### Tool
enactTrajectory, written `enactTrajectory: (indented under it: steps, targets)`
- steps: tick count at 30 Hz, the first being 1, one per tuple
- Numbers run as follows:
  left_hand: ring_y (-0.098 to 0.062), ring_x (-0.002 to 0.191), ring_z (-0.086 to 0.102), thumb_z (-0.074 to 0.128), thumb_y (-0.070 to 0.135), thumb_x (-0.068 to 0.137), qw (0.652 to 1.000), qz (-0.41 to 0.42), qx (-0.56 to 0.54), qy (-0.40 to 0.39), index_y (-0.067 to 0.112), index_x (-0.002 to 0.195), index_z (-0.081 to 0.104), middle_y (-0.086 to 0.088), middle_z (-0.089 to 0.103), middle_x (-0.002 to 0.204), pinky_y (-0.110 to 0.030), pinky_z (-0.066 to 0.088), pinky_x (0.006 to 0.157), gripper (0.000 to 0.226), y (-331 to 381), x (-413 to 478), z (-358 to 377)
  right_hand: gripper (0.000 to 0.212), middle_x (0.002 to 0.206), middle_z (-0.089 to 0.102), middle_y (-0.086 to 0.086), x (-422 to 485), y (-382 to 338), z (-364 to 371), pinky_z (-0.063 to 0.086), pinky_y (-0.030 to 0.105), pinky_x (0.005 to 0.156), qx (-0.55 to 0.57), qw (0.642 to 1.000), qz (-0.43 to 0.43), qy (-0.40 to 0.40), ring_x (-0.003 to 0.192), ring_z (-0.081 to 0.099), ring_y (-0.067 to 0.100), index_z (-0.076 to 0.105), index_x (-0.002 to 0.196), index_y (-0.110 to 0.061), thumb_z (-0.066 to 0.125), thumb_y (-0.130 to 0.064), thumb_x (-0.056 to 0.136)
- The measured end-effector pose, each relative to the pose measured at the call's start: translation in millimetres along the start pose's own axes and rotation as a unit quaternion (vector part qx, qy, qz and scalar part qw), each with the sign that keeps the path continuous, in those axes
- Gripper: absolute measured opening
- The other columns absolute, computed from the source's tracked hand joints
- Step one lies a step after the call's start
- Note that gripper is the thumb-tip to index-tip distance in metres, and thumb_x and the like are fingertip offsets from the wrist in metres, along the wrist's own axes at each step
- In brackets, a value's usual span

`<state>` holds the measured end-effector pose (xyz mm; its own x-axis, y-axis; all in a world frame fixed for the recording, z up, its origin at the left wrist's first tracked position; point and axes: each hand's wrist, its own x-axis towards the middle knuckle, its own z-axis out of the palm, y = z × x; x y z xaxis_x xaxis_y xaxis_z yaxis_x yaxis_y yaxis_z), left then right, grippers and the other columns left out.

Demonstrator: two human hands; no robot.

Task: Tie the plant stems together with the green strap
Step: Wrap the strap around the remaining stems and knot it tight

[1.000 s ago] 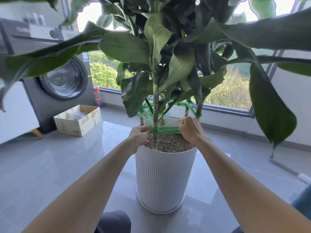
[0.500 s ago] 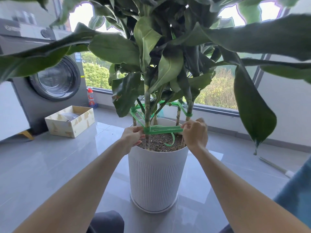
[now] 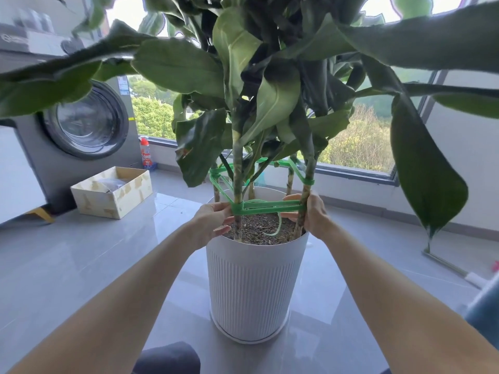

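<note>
The white ribbed pot (image 3: pixel 256 287) stood on the grey tiled floor (image 3: pixel 81 265), with open floor on its near side and to both sides. A cardboard box (image 3: pixel 113 194) and a washing machine (image 3: pixel 81 130) sat well apart to the left; the window sill (image 3: pixel 356 171) ran behind.

The green strap (image 3: pixel 270 207) ran roughly level between the two front plant stems (image 3: pixel 237 190), just above the soil (image 3: pixel 259 228), in several bands. More strap linked the stems higher up, toward the back. A loose pale end drooped down onto the soil.

The left hand (image 3: pixel 213 220) had its fingers (image 3: pixel 225 211) closed on the strap where it wrapped the left front stem. The right hand (image 3: pixel 313 214) curled around the right front stem at the strap's other end; its fingertips were behind the stem and strap, so whether they pinched the strap or only the stem could not be told.

Big leaves (image 3: pixel 189 66) hung low and wide above, covering the upper stems and much of the window. A rod lay at the right on the floor, partly cut off by the frame edge.
</note>
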<state>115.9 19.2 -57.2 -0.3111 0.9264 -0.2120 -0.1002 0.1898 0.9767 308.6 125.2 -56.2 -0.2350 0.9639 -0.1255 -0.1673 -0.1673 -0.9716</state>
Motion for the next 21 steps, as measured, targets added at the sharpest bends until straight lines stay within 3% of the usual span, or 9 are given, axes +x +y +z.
enactTrajectory:
  steps: [2, 4, 7, 9, 15, 18, 21]
  targets:
    - [-0.012, 0.086, 0.059, 0.061, 0.023, 0.086, 1.000, -0.002, -0.003, -0.007, 0.009, 0.113, 0.062, 0.000, 0.066, 0.089, -0.026, 0.048, 0.081, 0.030, -1, 4, 0, 0.068, 0.076, 0.069, 0.018, 3, -2, -4, 0.052, 0.038, 0.082, -0.015, 0.998, 0.037, -0.042, 0.076, 0.065, 0.033, 0.063, 0.074, 0.000, 0.011, -0.035, 0.102]
    - [-0.010, 0.081, 0.059, 0.061, 0.022, 0.086, 1.000, -0.001, -0.004, -0.006, 0.007, 0.116, 0.060, 0.000, 0.065, 0.088, -0.027, 0.046, 0.085, 0.033, -3, 11, 0, 0.067, 0.083, 0.071, 0.019, 9, -5, -10, 0.048, 0.038, 0.087, -0.032, 0.993, 0.074, -0.085, 0.083, 0.066, 0.036, 0.064, 0.074, -0.004, 0.013, -0.039, 0.100]
    - [-0.008, 0.076, 0.059, 0.061, 0.020, 0.088, 1.000, 0.000, -0.008, -0.005, 0.004, 0.119, 0.059, 0.000, 0.065, 0.089, -0.026, 0.040, 0.088, 0.035, -6, 18, 2, 0.063, 0.098, 0.070, 0.021, 19, -6, -19, 0.044, 0.037, 0.083, -0.046, 0.984, 0.117, -0.123, 0.093, 0.065, 0.037, 0.063, 0.075, -0.008, 0.016, -0.043, 0.097]
    - [-0.008, 0.075, 0.060, 0.061, 0.017, 0.088, 1.000, -0.001, -0.012, -0.006, 0.003, 0.120, 0.058, -0.001, 0.066, 0.091, -0.027, 0.038, 0.091, 0.035, -7, 21, 1, 0.060, 0.103, 0.069, 0.020, 25, -6, -24, 0.041, 0.039, 0.090, -0.056, 0.980, 0.135, -0.138, 0.096, 0.064, 0.036, 0.062, 0.077, -0.011, 0.018, -0.046, 0.096]
    - [-0.010, 0.079, 0.059, 0.060, 0.014, 0.089, 1.000, -0.004, -0.017, -0.017, 0.001, 0.118, 0.059, -0.004, 0.066, 0.097, -0.029, 0.038, 0.096, 0.033, -7, 22, 2, 0.042, 0.096, 0.068, 0.012, 28, -8, -27, 0.035, 0.050, 0.104, -0.063, 0.971, 0.158, -0.166, 0.091, 0.064, 0.030, 0.062, 0.086, -0.011, 0.033, -0.041, 0.093]
    - [-0.012, 0.081, 0.059, 0.060, 0.014, 0.088, 1.000, -0.003, -0.021, -0.017, 0.000, 0.117, 0.060, -0.004, 0.066, 0.097, -0.032, 0.038, 0.101, 0.032, -7, 21, 2, 0.038, 0.097, 0.065, 0.008, 26, -10, -27, 0.039, 0.048, 0.098, -0.056, 0.969, 0.163, -0.174, 0.090, 0.059, 0.026, 0.062, 0.093, -0.010, 0.036, -0.037, 0.094]
    - [-0.012, 0.081, 0.058, 0.060, 0.014, 0.088, 1.000, -0.002, -0.025, -0.016, 0.000, 0.117, 0.059, -0.005, 0.065, 0.099, -0.033, 0.037, 0.103, 0.032, -7, 21, 2, 0.034, 0.085, 0.065, 0.009, 21, -15, -26, 0.043, 0.040, 0.084, -0.037, 0.963, 0.174, -0.204, 0.075, 0.061, 0.022, 0.061, 0.084, -0.010, 0.038, -0.034, 0.093]
